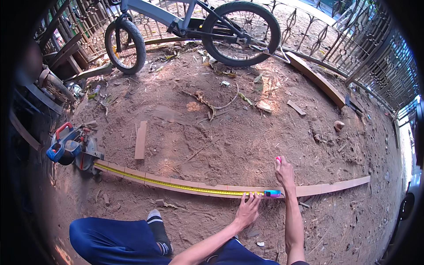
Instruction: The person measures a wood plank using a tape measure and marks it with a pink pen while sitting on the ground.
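A long narrow wooden board (311,190) lies across the dirt in front of me, with pencil-like cross lines along it. The yellow blade of a tape measure (198,189) runs along it from the miter saw (78,147) at the left to the blue and purple tape case (272,193). My left hand (249,209) rests its fingertips on the blade and the board's near edge, just left of the case. Beyond the board, my right hand (285,172) is closed around a small pink object (278,159), mostly hidden by the fingers.
A bicycle (185,29) stands by the metal fence (308,29) at the far side. A thick wooden beam (314,79) lies at the upper right, and a short board offcut (141,140) lies near the saw. Wood scraps and dry leaves litter the ground.
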`<action>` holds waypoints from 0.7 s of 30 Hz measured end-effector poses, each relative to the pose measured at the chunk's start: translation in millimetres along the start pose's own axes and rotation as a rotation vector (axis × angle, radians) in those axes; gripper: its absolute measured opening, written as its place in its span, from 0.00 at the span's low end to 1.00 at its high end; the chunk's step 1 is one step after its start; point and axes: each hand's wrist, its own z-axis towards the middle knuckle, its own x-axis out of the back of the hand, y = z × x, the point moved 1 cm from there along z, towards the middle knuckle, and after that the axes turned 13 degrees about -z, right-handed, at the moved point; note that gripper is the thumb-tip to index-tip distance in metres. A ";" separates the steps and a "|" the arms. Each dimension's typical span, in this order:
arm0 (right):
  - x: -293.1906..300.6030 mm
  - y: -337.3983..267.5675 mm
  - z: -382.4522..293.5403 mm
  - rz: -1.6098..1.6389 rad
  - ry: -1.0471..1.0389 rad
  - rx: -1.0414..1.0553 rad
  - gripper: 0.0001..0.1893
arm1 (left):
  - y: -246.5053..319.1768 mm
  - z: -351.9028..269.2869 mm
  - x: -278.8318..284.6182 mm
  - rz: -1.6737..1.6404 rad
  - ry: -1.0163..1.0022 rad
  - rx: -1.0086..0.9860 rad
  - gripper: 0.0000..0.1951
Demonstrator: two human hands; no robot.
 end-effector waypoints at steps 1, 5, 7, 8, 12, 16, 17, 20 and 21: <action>-1.1 6.1 1.4 -0.015 -0.037 -0.002 0.19 | 0.9 0.4 0.5 -0.013 0.000 -0.013 0.43; 3.6 2.3 -6.4 0.005 -0.152 -0.011 0.20 | -5.5 -6.2 -0.9 0.006 -0.037 0.005 0.43; 7.9 0.9 -9.2 0.057 -0.202 -0.023 0.22 | -3.5 -8.8 -1.4 -0.007 -0.033 0.011 0.43; 8.8 0.4 -6.5 0.044 -0.235 0.000 0.24 | -4.3 -5.8 -2.0 -0.002 -0.022 0.009 0.44; -4.5 18.3 -1.5 -0.024 -0.334 -0.017 0.32 | 0.4 -2.1 -0.6 -0.046 -0.010 0.019 0.46; 5.5 15.6 -4.8 0.078 -0.304 -0.117 0.36 | -5.6 -3.5 -4.8 -0.093 -0.001 0.036 0.47; 9.1 18.2 -8.3 0.124 -0.277 -0.116 0.38 | -6.6 -5.2 -5.0 -0.142 0.029 0.053 0.47; 18.6 31.9 -19.2 0.145 -0.242 -0.052 0.33 | -9.0 -5.1 -3.7 -0.215 0.065 0.075 0.47; 16.6 41.0 -22.1 0.138 -0.243 -0.056 0.33 | -8.6 -4.9 -4.0 -0.232 0.065 0.084 0.47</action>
